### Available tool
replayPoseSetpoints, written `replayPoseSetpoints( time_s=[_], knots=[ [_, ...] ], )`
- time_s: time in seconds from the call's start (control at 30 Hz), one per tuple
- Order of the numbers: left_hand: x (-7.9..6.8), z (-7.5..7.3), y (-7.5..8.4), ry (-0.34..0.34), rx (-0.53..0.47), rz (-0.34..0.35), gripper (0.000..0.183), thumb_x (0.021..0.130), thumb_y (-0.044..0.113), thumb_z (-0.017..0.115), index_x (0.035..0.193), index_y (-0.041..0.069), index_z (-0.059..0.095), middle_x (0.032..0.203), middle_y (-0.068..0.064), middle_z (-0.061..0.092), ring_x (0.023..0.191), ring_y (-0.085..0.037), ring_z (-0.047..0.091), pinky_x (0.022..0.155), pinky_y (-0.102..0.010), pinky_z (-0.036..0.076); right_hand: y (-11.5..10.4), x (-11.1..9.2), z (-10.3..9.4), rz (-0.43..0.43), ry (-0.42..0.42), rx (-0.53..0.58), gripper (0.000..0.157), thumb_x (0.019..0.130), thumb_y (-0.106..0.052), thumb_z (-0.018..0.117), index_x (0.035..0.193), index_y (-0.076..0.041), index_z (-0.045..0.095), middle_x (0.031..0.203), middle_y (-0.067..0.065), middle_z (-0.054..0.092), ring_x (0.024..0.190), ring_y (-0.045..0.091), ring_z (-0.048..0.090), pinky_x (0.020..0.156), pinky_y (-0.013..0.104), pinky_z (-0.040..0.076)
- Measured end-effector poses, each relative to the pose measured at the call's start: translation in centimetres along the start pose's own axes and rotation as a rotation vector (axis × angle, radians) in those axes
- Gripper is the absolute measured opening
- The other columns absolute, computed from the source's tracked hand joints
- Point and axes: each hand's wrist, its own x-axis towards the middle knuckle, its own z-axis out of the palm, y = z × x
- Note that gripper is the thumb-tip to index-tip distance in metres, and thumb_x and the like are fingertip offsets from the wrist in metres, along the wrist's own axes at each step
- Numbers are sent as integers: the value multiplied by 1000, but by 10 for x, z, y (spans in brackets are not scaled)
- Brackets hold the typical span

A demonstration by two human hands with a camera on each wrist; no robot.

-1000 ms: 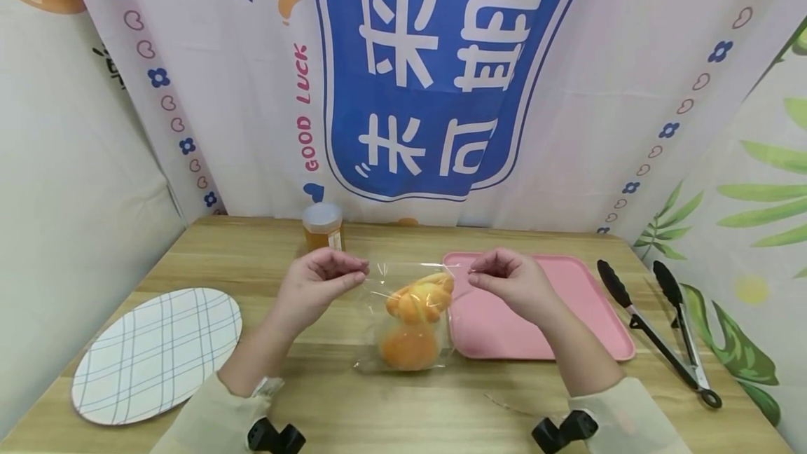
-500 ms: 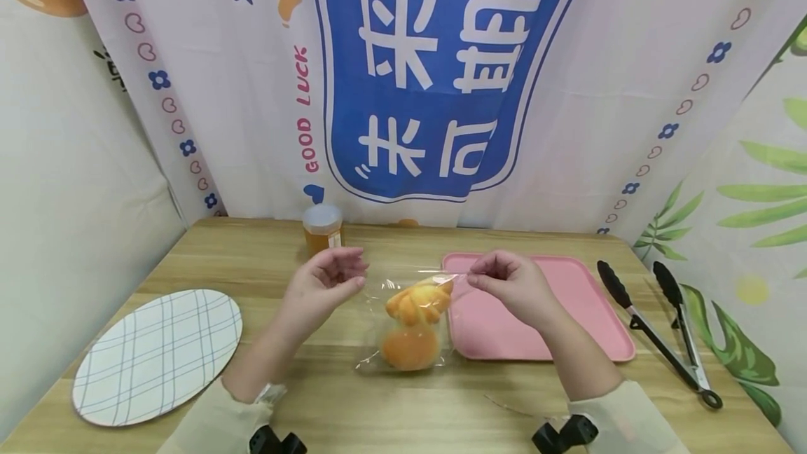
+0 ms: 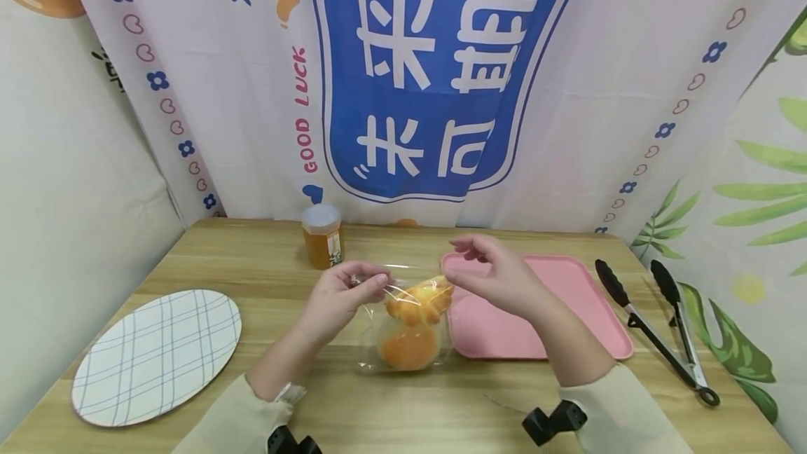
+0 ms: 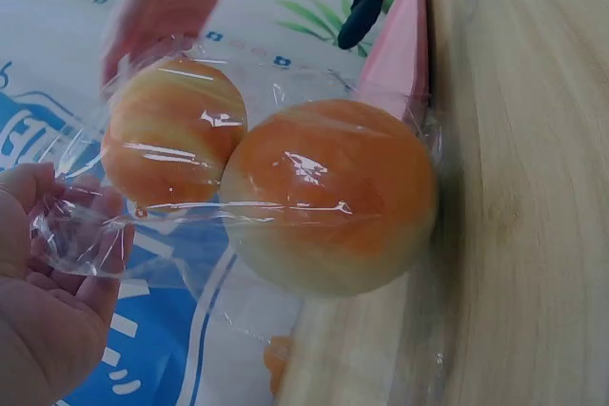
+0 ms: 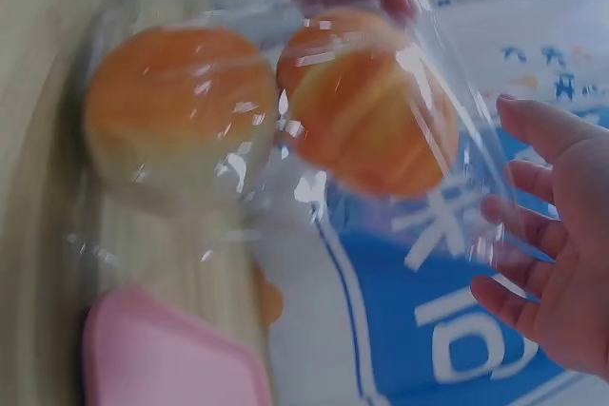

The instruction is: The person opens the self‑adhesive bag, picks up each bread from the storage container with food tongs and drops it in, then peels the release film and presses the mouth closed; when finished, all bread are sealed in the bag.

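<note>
A clear plastic bag (image 3: pixel 370 354) stands on the table with two breads inside. The lower one is a round bun (image 3: pixel 408 349), and a twisted bread roll (image 3: pixel 417 305) sits above it. My left hand (image 3: pixel 343 300) pinches the bag's upper left edge; in the left wrist view the film bunches between thumb and fingers. On the bag's right side is my right hand (image 3: pixel 498 279), its fingers spread and loosely bent. The right wrist view shows this right hand (image 5: pixel 561 225) beside the film, gripping nothing; whether its fingertips touch the film is hard to tell.
A pink tray (image 3: pixel 536 328) lies right of the bag, with black-tipped tongs (image 3: pixel 668 342) beyond it. Behind my left hand stands a lidded jar (image 3: pixel 323 237). An oval checked board (image 3: pixel 157 356) lies at left. A thin wire-like strip (image 3: pixel 501 403) is near the front.
My left hand, which had let go of the bag's left corner, has moved right and now pinches its edge. My right hand has released the right corner, its fingers spreading.
</note>
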Motion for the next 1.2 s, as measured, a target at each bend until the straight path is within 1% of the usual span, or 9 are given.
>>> replayPoseSetpoints(
  time_s=[0.17,0.27,0.33,0.43,0.53,0.83,0.93,1.07,1.2],
  knots=[
    [0,5,3,-28,30,58,23,93,2,63,109,-15,63,103,-21,72,82,-3,69,79,-26,62,-40,15,13,-80,-99,-209,44,86,-44,72,120,-18,68,118,0,68,111,21,60,96,43,53],
    [0,8,3,-45,27,104,21,93,0,61,107,-16,63,104,-26,70,80,-2,68,77,-24,61,-51,22,24,-132,-150,-312,34,87,-45,71,107,-18,72,102,-4,72,95,15,64,83,33,56],
    [1,9,2,-58,16,119,21,93,-1,60,107,-17,62,106,-29,69,81,-1,68,77,-23,61,-51,24,28,-119,-183,-321,25,87,-41,72,97,-19,73,91,-7,72,83,11,63,73,29,55],
    [0,9,3,-67,10,110,21,94,0,59,108,-17,61,110,-33,66,84,-1,69,79,-25,61,-44,24,24,-50,-229,-260,17,88,-38,72,88,-21,73,81,-10,70,72,8,59,64,24,52],
    [0,7,3,-62,12,90,21,95,1,59,108,-16,60,110,-33,67,85,-2,69,81,-27,61,-33,21,15,10,-239,-174,15,87,-34,74,87,-20,72,80,-9,69,73,9,59,65,25,53],
    [0,5,1,-20,-19,57,23,93,-1,60,110,-16,60,100,-14,74,83,-3,70,82,-34,62,-4,11,-8,34,-245,24,21,85,-22,77,99,-8,70,90,3,72,81,11,64,73,28,59],
    [-1,4,0,-23,-18,60,24,94,-1,60,112,-16,59,101,-18,73,84,-3,70,83,-36,62,5,6,-12,65,-248,81,25,86,-20,76,105,-6,70,98,6,73,88,12,67,79,29,61],
    [0,2,-2,-21,-13,58,25,94,0,59,113,-16,59,101,-21,73,84,-4,70,81,-31,62,16,1,-14,83,-233,140,27,87,-16,74,109,-2,68,102,9,74,92,15,70,83,31,61],
    [1,-1,-3,-13,-26,27,25,95,3,59,113,-15,59,99,-10,75,84,-5,70,80,-28,62,22,0,-13,101,-207,206,29,88,-14,73,113,1,66,97,9,74,87,13,70,84,35,61]
  ],
)
